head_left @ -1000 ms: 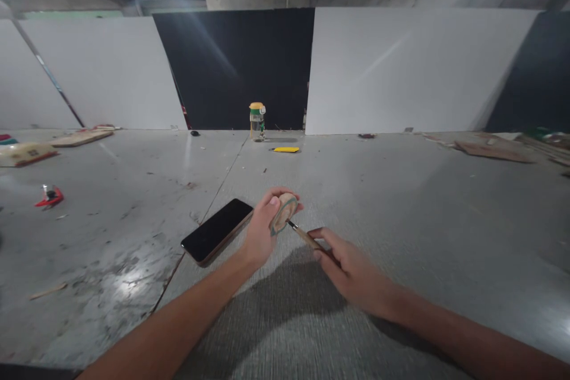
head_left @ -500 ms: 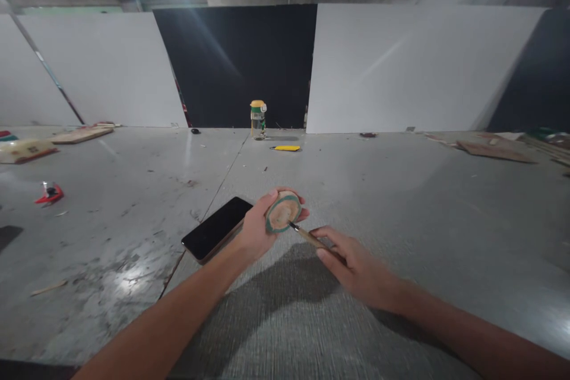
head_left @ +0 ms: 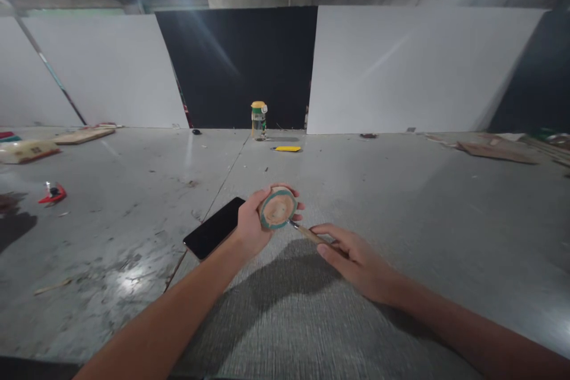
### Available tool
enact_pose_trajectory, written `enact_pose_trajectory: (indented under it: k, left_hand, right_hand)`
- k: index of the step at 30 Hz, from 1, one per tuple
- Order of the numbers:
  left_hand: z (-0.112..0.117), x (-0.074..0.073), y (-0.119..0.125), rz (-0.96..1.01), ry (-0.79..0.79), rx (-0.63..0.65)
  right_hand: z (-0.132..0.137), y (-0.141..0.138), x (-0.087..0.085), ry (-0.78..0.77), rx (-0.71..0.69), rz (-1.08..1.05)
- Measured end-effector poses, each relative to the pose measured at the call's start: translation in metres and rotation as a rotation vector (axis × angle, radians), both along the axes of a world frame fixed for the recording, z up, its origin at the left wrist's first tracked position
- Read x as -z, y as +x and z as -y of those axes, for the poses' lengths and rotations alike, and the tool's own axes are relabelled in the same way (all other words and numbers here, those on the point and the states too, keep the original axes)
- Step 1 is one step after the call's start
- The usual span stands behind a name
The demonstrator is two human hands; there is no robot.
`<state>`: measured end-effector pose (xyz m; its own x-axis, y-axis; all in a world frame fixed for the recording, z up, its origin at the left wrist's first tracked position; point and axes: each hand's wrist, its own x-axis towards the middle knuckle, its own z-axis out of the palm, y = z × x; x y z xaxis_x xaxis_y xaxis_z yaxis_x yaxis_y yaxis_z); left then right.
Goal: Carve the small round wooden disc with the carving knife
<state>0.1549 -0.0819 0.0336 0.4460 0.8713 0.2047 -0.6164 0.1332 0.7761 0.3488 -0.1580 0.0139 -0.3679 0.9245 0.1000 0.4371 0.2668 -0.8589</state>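
My left hand [head_left: 255, 219] is closed around a small round dish [head_left: 278, 209], pale brown inside with a blue-green rim. Its hollow face tilts toward me. In my right hand [head_left: 350, 255] is a thin tool with a wooden handle [head_left: 312, 236] and a short dark metal tip, probably a carving tool. The tip is at the dish's lower right edge; whether it touches, I cannot tell. Left of the dish, a black smartphone [head_left: 214, 227] lies on the grey surface, partly hidden behind my left hand.
A yellow utility knife [head_left: 286, 149] lies farther back, before a clear bottle with a yellow lid [head_left: 259, 121]. At left are a red tool [head_left: 52, 193], a yellowish packet [head_left: 29, 151] and a wooden board [head_left: 84, 135]. Another board [head_left: 495, 152] lies at right. White and black panels stand behind.
My left hand has shifted slightly left with the dish, turning its face more toward me. The tool's tip has gone from inside the hollow to the edge. A shadow at far left has grown.
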Motion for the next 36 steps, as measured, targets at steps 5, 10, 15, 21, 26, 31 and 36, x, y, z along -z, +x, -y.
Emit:
enact_pose_trajectory:
  k: [5, 10, 15, 21, 26, 31, 36]
  left_hand:
    - [0.003, 0.001, 0.002, -0.082, 0.086, -0.028]
    - [0.001, 0.004, 0.004, -0.092, 0.160, 0.003]
    - [0.003, 0.005, 0.007, -0.085, 0.187, -0.021]
    - [0.010, 0.005, 0.014, -0.039, 0.046, -0.051]
    - [0.013, 0.001, 0.015, 0.029, -0.079, -0.042]
    - [0.014, -0.003, 0.015, 0.058, -0.139, -0.029]
    - [0.013, -0.001, 0.014, 0.082, -0.194, 0.001]
  right_hand:
    - [0.002, -0.003, -0.006, -0.024, -0.008, 0.036]
    - [0.004, -0.006, -0.008, -0.026, 0.001, 0.082]
    - [0.005, -0.009, -0.009, 0.015, 0.002, 0.124]
    - [0.006, -0.010, -0.004, 0.061, 0.004, 0.144]
    - [0.005, -0.009, -0.003, 0.079, -0.005, 0.140]
    - [0.006, -0.009, -0.003, 0.065, -0.006, 0.132]
    - [0.005, -0.009, -0.005, 0.072, -0.008, 0.144]
